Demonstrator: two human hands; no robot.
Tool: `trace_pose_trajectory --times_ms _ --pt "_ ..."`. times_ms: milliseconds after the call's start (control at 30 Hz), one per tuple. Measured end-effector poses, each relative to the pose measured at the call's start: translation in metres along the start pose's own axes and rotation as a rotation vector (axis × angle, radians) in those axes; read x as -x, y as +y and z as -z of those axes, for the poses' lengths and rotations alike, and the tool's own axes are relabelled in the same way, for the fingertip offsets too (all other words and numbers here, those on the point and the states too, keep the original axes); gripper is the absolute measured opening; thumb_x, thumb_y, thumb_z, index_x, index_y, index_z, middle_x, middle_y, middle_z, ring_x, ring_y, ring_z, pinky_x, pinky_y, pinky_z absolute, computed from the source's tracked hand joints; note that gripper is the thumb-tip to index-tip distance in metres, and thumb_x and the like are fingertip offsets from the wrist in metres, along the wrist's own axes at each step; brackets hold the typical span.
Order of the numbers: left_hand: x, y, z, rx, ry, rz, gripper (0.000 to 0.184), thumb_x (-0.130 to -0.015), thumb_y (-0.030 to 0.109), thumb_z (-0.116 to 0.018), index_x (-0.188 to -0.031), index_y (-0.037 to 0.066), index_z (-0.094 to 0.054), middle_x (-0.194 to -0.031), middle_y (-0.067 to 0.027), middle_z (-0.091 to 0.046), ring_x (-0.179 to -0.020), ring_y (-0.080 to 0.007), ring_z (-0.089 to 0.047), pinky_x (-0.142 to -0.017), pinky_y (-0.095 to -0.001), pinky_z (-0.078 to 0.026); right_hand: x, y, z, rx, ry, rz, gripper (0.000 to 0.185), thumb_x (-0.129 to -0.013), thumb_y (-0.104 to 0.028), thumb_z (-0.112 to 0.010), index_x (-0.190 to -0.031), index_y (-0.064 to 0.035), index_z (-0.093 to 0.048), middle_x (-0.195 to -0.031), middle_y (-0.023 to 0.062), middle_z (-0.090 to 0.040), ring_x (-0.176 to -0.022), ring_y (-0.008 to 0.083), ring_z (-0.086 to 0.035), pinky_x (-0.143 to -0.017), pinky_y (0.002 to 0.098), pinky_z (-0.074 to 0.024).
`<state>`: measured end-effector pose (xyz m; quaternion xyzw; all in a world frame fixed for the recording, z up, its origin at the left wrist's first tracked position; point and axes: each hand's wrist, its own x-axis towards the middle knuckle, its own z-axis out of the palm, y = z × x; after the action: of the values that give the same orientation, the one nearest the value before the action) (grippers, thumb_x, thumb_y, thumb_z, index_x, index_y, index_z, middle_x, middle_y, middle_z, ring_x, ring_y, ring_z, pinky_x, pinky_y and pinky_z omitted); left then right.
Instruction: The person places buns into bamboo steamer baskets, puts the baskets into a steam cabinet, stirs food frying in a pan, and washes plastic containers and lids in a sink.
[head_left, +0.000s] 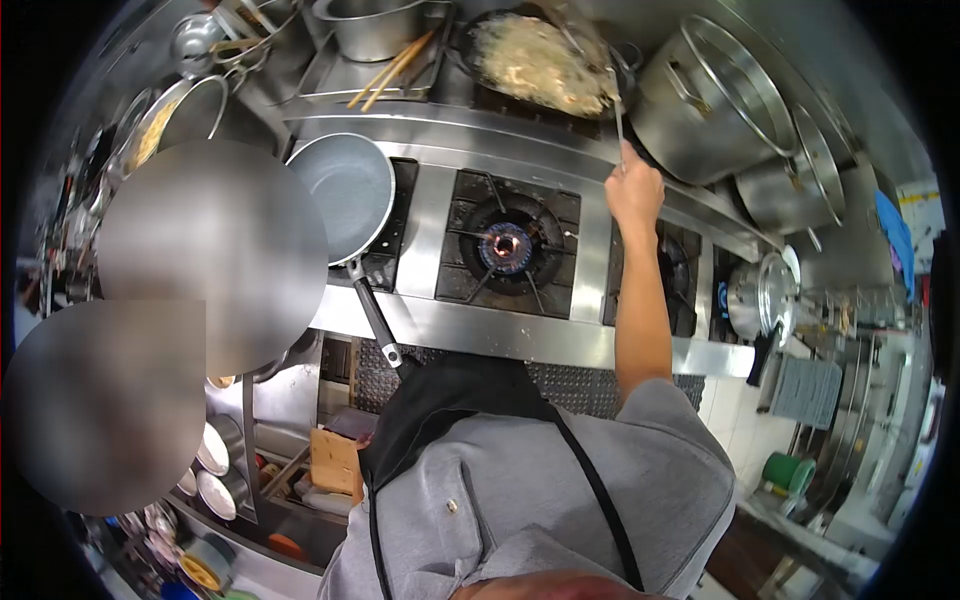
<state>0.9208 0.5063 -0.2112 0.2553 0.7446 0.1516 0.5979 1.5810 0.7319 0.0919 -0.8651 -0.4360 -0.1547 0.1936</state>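
My right hand (634, 190) is closed around the thin metal handle (619, 118) of a long cooking utensil. It reaches over the stove to the right edge of a dark wok (463, 62) at the back. Pale, bubbling food (540, 65) frys in oil there. The utensil's head lies by the food, and I cannot make out its kind. My left hand does not show; two blurred patches cover much of the left side. A grey frying pan (343, 195) rests on the left burner, its black handle (375, 315) pointing toward my apron.
A lit burner (505, 243) with a small flame stands in the middle. Large steel pots (690, 110) crowd the back right. Wooden chopsticks (390, 72) lie on a tray beside a steel pot (368, 30). A lidded saucepan (757, 298) stands at the right end.
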Motion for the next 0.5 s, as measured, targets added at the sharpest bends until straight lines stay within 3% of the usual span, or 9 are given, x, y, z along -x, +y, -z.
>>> trace_pose_trajectory --times_ms 33,100,167,267,300,367,433,467,500 --pt "0.005 -0.006 -0.002 0.014 0.014 0.003 0.024 -0.083 0.017 -0.05 -0.066 0.004 -0.061 -0.065 -0.0098 -0.061 -0.059 -0.0224 -0.059 -0.055 -0.0376 -0.047 -0.01 -0.006 -0.003 -0.02 -0.003 0.033 0.041 -0.081 -0.005 -0.056 -0.121 -0.0111 -0.065 -0.072 0.0206 -0.066 -0.064 0.036 -0.066 -0.063 0.0471 -0.0522" --pt "0.014 -0.024 -0.007 0.047 0.049 0.005 0.025 -0.083 0.017 -0.05 -0.066 0.004 -0.062 -0.065 -0.0099 -0.061 -0.059 -0.0225 -0.059 -0.055 -0.0376 -0.047 -0.038 -0.03 -0.013 -0.823 -0.213 -0.316 0.04 -0.084 -0.001 -0.054 -0.124 -0.0039 -0.062 -0.064 0.0128 -0.064 -0.047 0.022 -0.06 -0.045 0.0367 -0.047" --pt "0.024 -0.046 -0.014 0.053 0.075 -0.008 0.025 -0.083 0.017 -0.05 -0.065 0.004 -0.062 -0.065 -0.0099 -0.061 -0.059 -0.0225 -0.059 -0.055 -0.0377 -0.047 -0.067 -0.076 -0.003 -1.274 -0.342 -0.306 0.044 -0.083 0.004 -0.049 -0.127 0.008 -0.048 -0.061 0.0077 -0.057 -0.039 0.012 -0.048 -0.035 0.0255 -0.0333" --pt "0.032 -0.097 -0.032 -0.001 0.135 -0.133 0.026 -0.082 0.017 -0.05 -0.065 0.004 -0.062 -0.064 -0.01 -0.061 -0.059 -0.0227 -0.059 -0.055 -0.0379 -0.047 -0.146 -0.113 -0.059 -1.798 -0.754 -0.253 0.039 -0.083 0.001 -0.056 -0.122 0.0066 -0.052 -0.076 0.01 -0.064 -0.057 0.0145 -0.057 -0.048 0.0241 -0.0434" --pt "0.04 -0.121 -0.043 -0.018 0.186 -0.189 0.026 -0.082 0.017 -0.05 -0.064 0.003 -0.062 -0.064 -0.0101 -0.061 -0.059 -0.0227 -0.059 -0.055 -0.0379 -0.047 -0.16 -0.146 -0.057 -1.452 -0.663 -0.338 0.042 -0.087 -0.004 -0.053 -0.128 0.0064 -0.051 -0.092 0.0139 -0.065 -0.076 0.019 -0.061 -0.066 0.029 -0.0515" --pt "0.056 -0.139 -0.06 -0.108 0.391 -0.232 0.026 -0.082 0.023 -0.054 -0.067 0.004 -0.064 -0.065 -0.0144 -0.063 -0.06 -0.0247 -0.06 -0.057 -0.0409 -0.047 -0.216 -0.182 -0.103 -1.48 -1.007 -0.119 0.044 -0.097 -0.009 -0.036 -0.138 0.0063 -0.044 -0.121 0.0203 -0.058 -0.099 0.0242 -0.058 -0.09 0.0334 -0.0497" --pt "0.087 -0.148 -0.076 0.092 0.457 0.071 0.031 -0.087 0.031 -0.058 -0.085 0.001 -0.067 -0.071 -0.0136 -0.066 -0.06 -0.0233 -0.06 -0.057 -0.0386 -0.047 -0.281 -0.215 -0.161 -1.719 -1.049 -0.284 0.043 -0.097 -0.006 -0.038 -0.138 0.0077 -0.042 -0.117 0.0196 -0.059 -0.084 0.0211 -0.053 -0.078 0.0333 -0.0475" --pt "0.1 -0.145 -0.082 0.148 0.529 0.135 0.033 -0.084 0.033 -0.062 -0.094 0.003 -0.068 -0.087 -0.0178 -0.067 -0.08 -0.0313 -0.061 -0.072 -0.0414 -0.048 -0.3 -0.235 -0.182 -1.92 -1.074 -0.348 0.045 -0.097 -0.008 -0.041 -0.139 0.0084 -0.04 -0.114 0.0184 -0.06 -0.077 0.0203 -0.05 -0.071 0.0345 -0.0457" --pt "0.121 -0.145 -0.087 0.192 0.586 0.191 0.038 -0.082 0.036 -0.066 -0.103 0.004 -0.069 -0.102 -0.0219 -0.068 -0.1 -0.0394 -0.063 -0.087 -0.0441 -0.049 -0.363 -0.244 -0.255 -1.884 -1.192 -0.165 0.051 -0.098 -0.016 -0.041 -0.141 0.0087 -0.034 -0.132 0.0223 -0.054 -0.093 0.0242 -0.055 -0.083 0.0371 -0.0466"
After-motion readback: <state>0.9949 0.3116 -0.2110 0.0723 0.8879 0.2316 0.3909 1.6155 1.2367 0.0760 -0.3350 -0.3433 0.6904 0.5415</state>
